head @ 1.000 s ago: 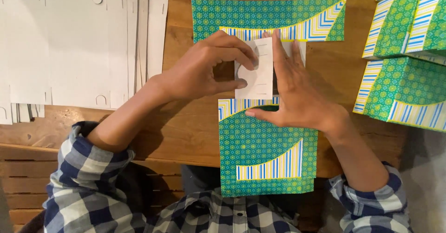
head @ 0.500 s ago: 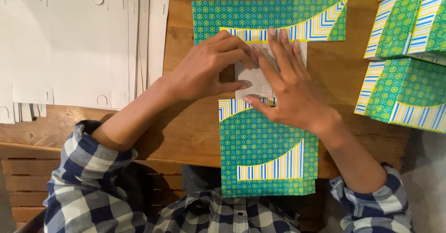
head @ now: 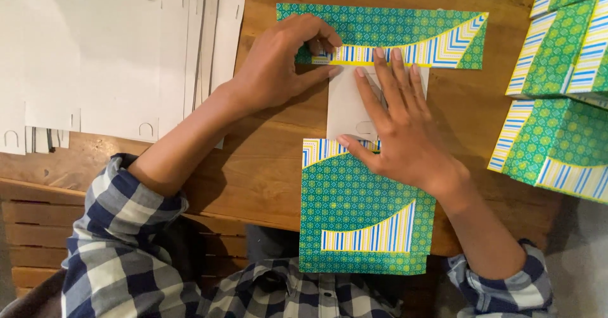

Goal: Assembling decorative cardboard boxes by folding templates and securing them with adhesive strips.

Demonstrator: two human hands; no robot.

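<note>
A wooden table (head: 266, 166) fills most of the view, its warm brown top showing long grain lines and a few darker scuffs just below the left hand (head: 278, 58). Its near edge runs well below both hands. Down and to the left of the left hand, past that edge, lie horizontal wooden slats (head: 38, 229) in the same brown. Below and to the right of the right hand (head: 399, 134), a strip of dull grey floor (head: 582, 261) shows. The light is soft and warm, with blurred shadows on the wood.
</note>
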